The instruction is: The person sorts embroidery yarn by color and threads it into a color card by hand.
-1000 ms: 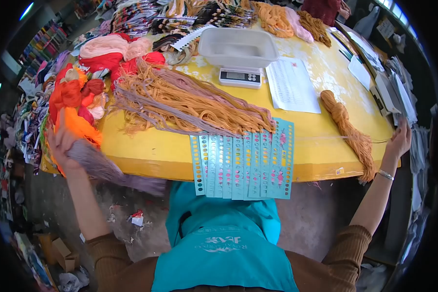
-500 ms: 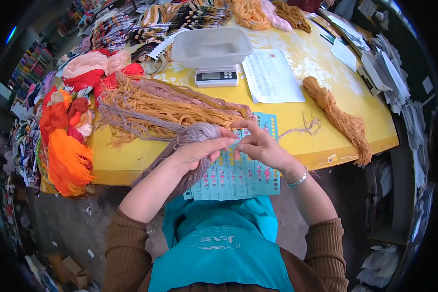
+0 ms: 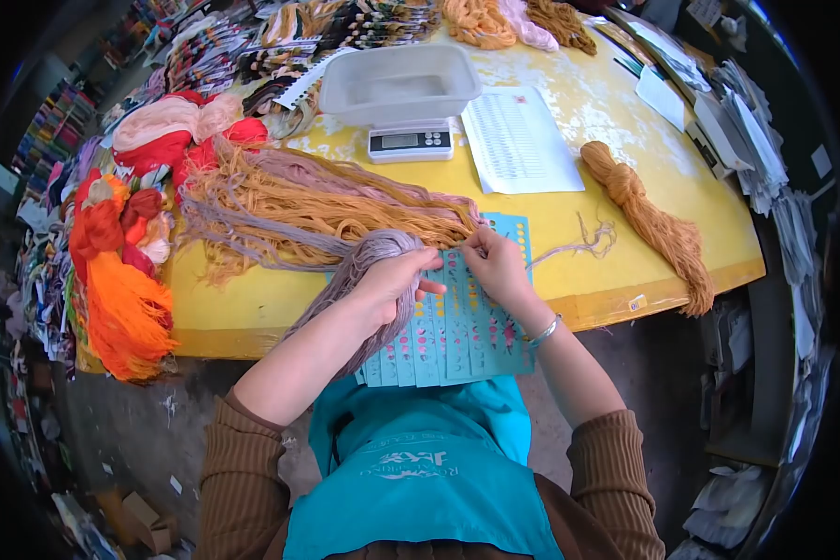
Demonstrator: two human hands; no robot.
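Several turquoise cards [image 3: 429, 359], punched with rows of holes and marked with coloured dots, lie overlapping at the table's front edge, above my lap. My left hand [image 3: 392, 285] rests over a grey-mauve yarn skein [image 3: 383, 245], its fingertips closed at the cards' upper part. The skein hangs down to the left, beneath my wrist. Beside it, my right hand [image 3: 497, 268] is closed in a pinch over the cards' upper edge. What lies between the fingertips of either hand is too small to make out. Behind the cards are long ochre and mauve yarn strands [image 3: 345, 210].
A digital scale [image 3: 411, 142] carries a clear plastic tub [image 3: 401, 86]. Right of it lies a printed sheet [image 3: 521, 140], then a tan twisted skein [image 3: 644, 215]. Red and pink skeins [image 3: 168, 131] and an orange skein [image 3: 126, 313] are piled on the left. Loose thread [image 3: 588, 241] trails right of the cards.
My right hand has dropped slightly and turned palm down, its raised fingers now curled at the cards. The left hand has shifted a little, fingers lower. The view has moved slightly.
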